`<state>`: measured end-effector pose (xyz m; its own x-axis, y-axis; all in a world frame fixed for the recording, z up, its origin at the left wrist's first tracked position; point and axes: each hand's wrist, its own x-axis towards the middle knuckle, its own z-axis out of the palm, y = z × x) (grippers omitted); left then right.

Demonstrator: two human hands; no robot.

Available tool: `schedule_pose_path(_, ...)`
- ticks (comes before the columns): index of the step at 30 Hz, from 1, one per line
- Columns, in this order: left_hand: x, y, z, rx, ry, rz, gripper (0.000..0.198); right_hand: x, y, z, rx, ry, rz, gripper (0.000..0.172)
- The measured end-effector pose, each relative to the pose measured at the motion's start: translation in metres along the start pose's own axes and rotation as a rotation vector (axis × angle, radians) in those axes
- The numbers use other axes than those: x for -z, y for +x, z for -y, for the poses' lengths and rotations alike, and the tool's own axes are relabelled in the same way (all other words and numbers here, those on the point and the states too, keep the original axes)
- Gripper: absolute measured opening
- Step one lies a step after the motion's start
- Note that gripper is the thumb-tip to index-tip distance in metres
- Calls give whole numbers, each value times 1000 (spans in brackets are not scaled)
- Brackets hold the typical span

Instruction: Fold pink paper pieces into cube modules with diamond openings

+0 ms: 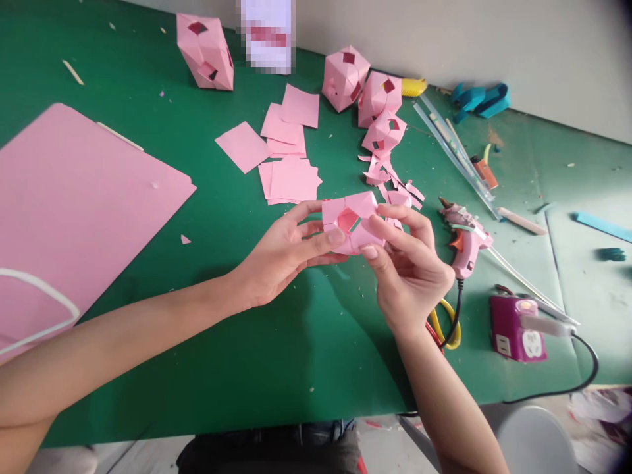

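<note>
Between both hands, above the green table (237, 375), is a folded pink paper shape (363, 205) with a diamond-shaped opening facing me. My left hand (284, 250) grips its left side, thumb in front and fingers behind and below. My right hand (412, 263) pinches the right edge between thumb and fingers. Just behind the hands lie pink paper scraps (380, 172). Square pink sheets (293, 179) are stacked loosely farther back. Similar finished-looking folded pink shapes stand at the back, one (206, 52) on the left and one (345, 79) nearer the middle.
A large pink sheet (89, 197) covers the left side. To the right lie a pink glue gun (467, 240), a purple power socket block (517, 326) with a cable, clear glue sticks (457, 155) and a teal tool (478, 99). A wall (444, 39) borders the table's back.
</note>
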<state>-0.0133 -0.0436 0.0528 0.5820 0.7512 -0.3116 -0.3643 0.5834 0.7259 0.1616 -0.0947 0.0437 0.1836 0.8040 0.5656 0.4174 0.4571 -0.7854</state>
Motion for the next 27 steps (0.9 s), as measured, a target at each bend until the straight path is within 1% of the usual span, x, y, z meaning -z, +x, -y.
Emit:
schedule_pose_path(6, -1, -1, 1, 4, 3, -21, 47, 1, 1, 0, 1, -10, 43, 40)
schedule_pose_path(10, -2, -2, 1, 2, 9, -25, 45, 0, -1, -1, 58, -48, 83, 45)
schedule_pose_path(12, -2, -2, 0, 6, 22, -16, 45, -1, -1, -1, 70, -62, 103, 44)
schedule_pose_path(16, 1, -1, 0, 3, 3, 35, 46, 1, -2, 0, 9, -52, 90, 37)
schedule_pose_path(18, 3, 0, 0, 15, -19, 47, 43, 3, -1, 0, -6, -53, 88, 36)
schedule_pose_path(20, 5, 2, -1, 22, -30, 41, 41, 5, 0, -1, -1, -64, 86, 38)
schedule_pose_path(27, 7, 3, -1, 0, -16, 11, 49, 6, 2, -8, 53, -106, 66, 43)
